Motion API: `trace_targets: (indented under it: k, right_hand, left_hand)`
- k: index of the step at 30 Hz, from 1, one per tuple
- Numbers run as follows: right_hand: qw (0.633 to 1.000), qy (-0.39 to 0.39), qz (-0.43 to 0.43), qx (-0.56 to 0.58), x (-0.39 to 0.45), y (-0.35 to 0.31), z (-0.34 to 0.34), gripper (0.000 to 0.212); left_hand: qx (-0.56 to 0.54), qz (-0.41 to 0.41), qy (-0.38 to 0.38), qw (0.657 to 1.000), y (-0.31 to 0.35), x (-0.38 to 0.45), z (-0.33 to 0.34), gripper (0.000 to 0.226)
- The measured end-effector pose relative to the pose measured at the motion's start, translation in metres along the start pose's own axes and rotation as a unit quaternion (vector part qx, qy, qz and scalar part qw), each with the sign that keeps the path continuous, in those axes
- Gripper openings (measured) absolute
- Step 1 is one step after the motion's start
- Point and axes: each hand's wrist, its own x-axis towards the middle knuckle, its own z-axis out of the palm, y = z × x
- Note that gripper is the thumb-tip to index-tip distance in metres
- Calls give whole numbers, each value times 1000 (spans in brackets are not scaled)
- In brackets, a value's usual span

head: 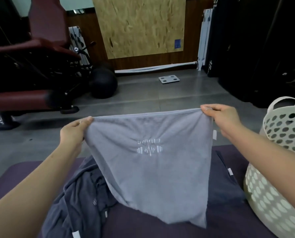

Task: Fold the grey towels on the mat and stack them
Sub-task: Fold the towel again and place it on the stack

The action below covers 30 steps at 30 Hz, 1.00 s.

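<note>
The light grey cloth towel (148, 162) carries white stitched lettering, mirrored and unreadable, above a dumbbell-and-pulse-line emblem. The tall black padded block (215, 36) at the wall shows a sideways white "15" twice.

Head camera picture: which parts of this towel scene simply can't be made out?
- Embroidered word on the held grey towel: too small and blurred to read.
- Folded dark towels behind it: the held towel hides part, so no count.
- Laundry basket: cut by the right edge; contents unseen.
- Crumpled towel pile: number unclear.
- Left hand, right hand: fingertips tucked behind the hem.
</note>
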Motion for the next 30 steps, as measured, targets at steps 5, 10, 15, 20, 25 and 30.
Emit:
trace_targets:
  k: [5,10,15,20,25,30]
  right_hand:
    - [998,-44,5,54,19,-12,3,25]
    - [989,-131,54,37,8,17,-8,46]
    - [961,-201,191,10,-25,99,-11,7]
    - [911,-278,278,-126,-56,163,-26,23]
    - [810,-401,370,-214,-99,191,-30,9]
    - [773,-418,419,-230,-125,215,-27,7]
  left_hand:
    - [-94,-21,-102,990,12,35,-2,12]
    - [-17,-69,-182,981,-25,38,-27,23]
    - [38,-212,-205,955,-121,2,-56,32]
    - [123,-333,-232,906,-195,-52,-80,28]
    - [179,-410,-283,848,-236,-91,-112,40]
    - [251,-406,-292,829,-259,-107,-118,32]
